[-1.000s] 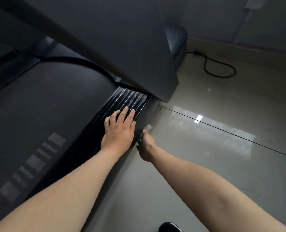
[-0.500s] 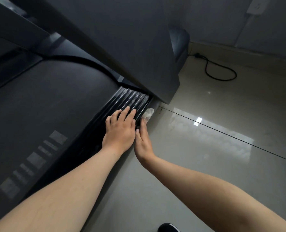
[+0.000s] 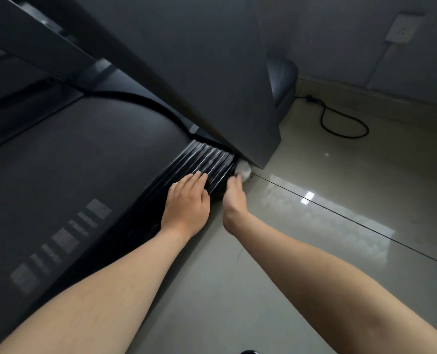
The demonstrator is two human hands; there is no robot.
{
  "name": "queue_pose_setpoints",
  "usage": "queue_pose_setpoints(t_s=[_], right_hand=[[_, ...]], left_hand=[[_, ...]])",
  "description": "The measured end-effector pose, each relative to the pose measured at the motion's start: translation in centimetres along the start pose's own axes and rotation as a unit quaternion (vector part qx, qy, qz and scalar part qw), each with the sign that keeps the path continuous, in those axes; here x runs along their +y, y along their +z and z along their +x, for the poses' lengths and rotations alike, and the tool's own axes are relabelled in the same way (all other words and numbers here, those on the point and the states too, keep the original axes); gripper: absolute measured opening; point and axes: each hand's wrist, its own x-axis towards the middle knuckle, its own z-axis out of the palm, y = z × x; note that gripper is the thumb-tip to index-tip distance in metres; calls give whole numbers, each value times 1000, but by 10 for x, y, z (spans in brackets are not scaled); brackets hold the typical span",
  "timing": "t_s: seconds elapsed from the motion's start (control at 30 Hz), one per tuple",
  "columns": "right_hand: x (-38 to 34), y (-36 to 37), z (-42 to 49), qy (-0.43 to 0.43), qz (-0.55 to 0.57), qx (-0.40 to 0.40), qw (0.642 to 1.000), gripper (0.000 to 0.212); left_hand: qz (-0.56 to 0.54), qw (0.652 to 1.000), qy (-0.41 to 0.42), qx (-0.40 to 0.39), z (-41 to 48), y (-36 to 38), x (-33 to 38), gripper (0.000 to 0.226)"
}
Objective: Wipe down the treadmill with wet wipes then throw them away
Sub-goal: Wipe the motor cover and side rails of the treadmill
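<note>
A dark treadmill fills the left side, with its wide belt [image 3: 66, 175] and a black ribbed side rail [image 3: 209, 159] along the right edge. My left hand [image 3: 186, 203] rests flat on that rail, fingers straight. My right hand [image 3: 234, 198] reaches along the rail's outer side and presses a white wet wipe [image 3: 244, 169] against it, right under the foot of the treadmill's upright post [image 3: 212, 67]. The fingertips of the right hand are partly hidden by the wipe and the rail.
A glossy tiled floor [image 3: 314, 238] lies to the right of the treadmill. A black power cable [image 3: 340, 123] loops on the floor near the wall, below a wall socket [image 3: 401, 29]. A shoe tip [image 3: 248, 351] shows at the bottom edge.
My right hand has slid forward along the outer side of the rail with the wipe, up to the post's foot. My left hand stays on the rail.
</note>
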Motion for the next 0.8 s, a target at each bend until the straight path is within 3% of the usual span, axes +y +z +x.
queue_pose_setpoints(t_s=[0.1,0.2,0.27,0.37,0.53,0.67,0.8], right_hand=[[-16,-4,2,-126,-184,-34,974,55],[3,-11,-6,-231,-401,-71,884,55],[14,-15,-14,-276,-486,-110,822,53],[2,-21,-8,-293,-549,-108,775,51],[-17,-17,22,-202,-527,-32,825,54],[-10,-5,1,-239,-481,-30,843,49],[11,-5,-23,-295,-473,-101,824,45]], left_hand=[[-22,998,-36,45,-10,-7,-1,45],[-6,996,-74,47,-24,-11,-7,48],[9,996,-80,31,-32,-13,-13,50],[33,997,-72,1,-34,-15,-13,53],[89,992,-62,-68,-36,-17,-7,64],[116,989,-54,-77,-42,-16,-7,69],[95,992,-45,-67,-42,-17,-11,68]])
